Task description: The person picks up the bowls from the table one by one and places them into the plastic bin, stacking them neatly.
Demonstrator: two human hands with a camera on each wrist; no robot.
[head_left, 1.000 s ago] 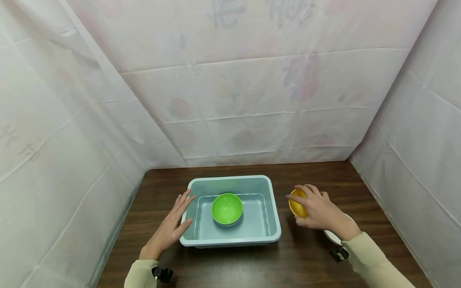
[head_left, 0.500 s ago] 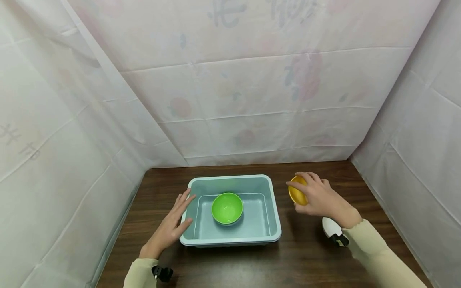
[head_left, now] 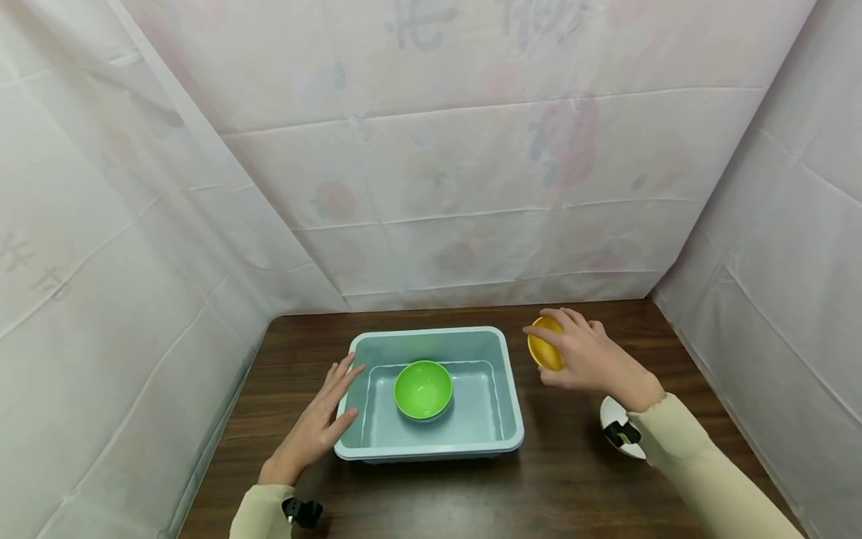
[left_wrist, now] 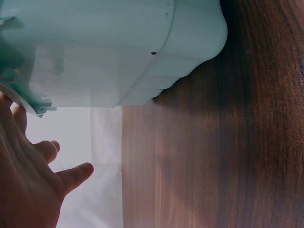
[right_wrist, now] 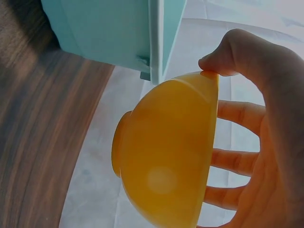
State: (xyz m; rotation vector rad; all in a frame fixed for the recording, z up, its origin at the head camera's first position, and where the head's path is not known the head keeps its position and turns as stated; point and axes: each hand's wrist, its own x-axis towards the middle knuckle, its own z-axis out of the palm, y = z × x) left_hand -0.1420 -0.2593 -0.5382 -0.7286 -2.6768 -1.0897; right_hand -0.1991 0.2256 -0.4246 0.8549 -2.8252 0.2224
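Observation:
My right hand (head_left: 584, 352) grips a yellow bowl (right_wrist: 166, 147) by its rim, thumb on one side and fingers across the mouth. The bowl is held above the table, just right of a pale blue-green plastic basin (head_left: 431, 451). Inside that basin sits a green bowl (head_left: 423, 389), with a bit of another rim showing under it. My left hand (head_left: 315, 423) rests on the basin's left rim with straight, spread fingers. In the left wrist view the fingertips reach over the basin's edge, where they are partly hidden.
A white dish (head_left: 614, 413) lies on the dark wooden table (head_left: 525, 494) under my right forearm, which partly covers it. Printed white cloth (head_left: 438, 247) hangs along the back and both sides of the table.
My right hand has lifted the yellow bowl and carried it away from me and slightly left. More of the white dish shows now. The left hand and basin stay in place.

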